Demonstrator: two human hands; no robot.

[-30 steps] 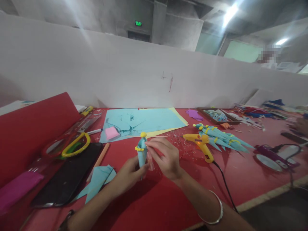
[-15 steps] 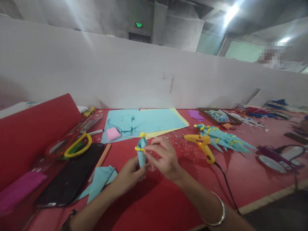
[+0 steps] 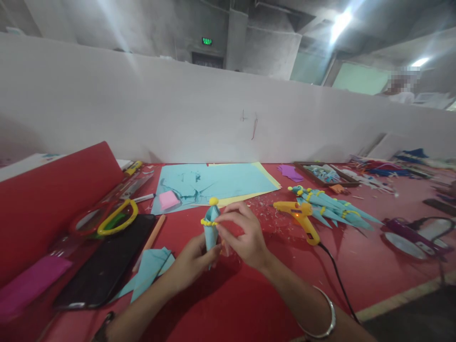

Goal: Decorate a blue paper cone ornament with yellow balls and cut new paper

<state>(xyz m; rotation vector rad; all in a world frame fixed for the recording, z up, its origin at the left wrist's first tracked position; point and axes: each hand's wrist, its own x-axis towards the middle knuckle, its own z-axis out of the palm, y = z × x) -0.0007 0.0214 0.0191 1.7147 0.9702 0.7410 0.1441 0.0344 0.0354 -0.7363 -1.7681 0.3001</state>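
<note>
My left hand (image 3: 197, 259) is wrapped round the lower part of a light blue paper cone (image 3: 211, 235), which stands nearly upright. A yellow bumpy trim (image 3: 205, 222) rings the cone near its open top, and a yellow ball (image 3: 213, 201) sits at the tip above. The thumb and forefinger of my right hand (image 3: 244, 232) are pinched at the right end of the trim. Left of my forearm lie folded blue paper cones (image 3: 151, 270). To the right is a yellow hot glue gun (image 3: 302, 216) with its small orange light lit.
A pile of finished blue cones with yellow trim (image 3: 327, 204) lies behind the glue gun. Blue sheets (image 3: 231, 178), a pink pad (image 3: 168, 200), a black phone (image 3: 107, 266), yellow-handled scissors (image 3: 119, 218) and a scrap tray (image 3: 352, 182) surround the work. A black cord (image 3: 338, 275) runs rightward.
The view has tilted up slightly, so the table sits a little lower. Both hands keep nearly the same pose on the cone, with small finger movement in my right hand.
</note>
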